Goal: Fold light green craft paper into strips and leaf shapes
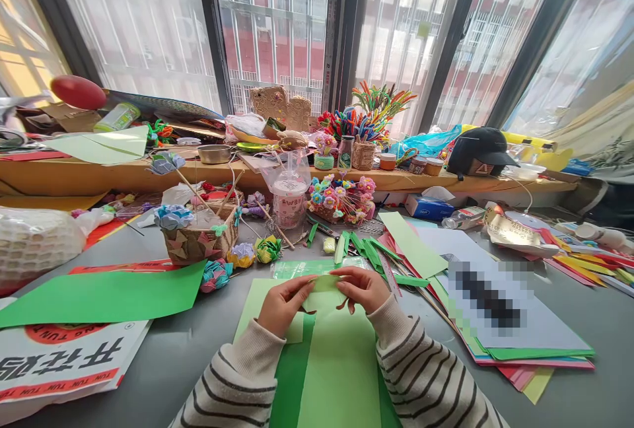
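Observation:
Between my two hands is a small piece of light green paper (324,285), raised a little over the table. My left hand (284,302) pinches its left edge between thumb and fingers. At its right edge, my right hand (364,288) grips it the same way, fingertips bent over the top. Under my hands lies a long light green sheet (341,368), on top of a darker green sheet (290,388). Just beyond my hands are a clear plastic bag (297,269) and several folded green paper strips (369,249).
To the left, a bright green sheet (113,296) covers part of a printed paper bag (64,355). A basket with paper flowers (191,243) and a lidded plastic cup (290,203) stand farther back. On the right is a stack of coloured paper (539,322). Craft supplies crowd the windowsill (222,174).

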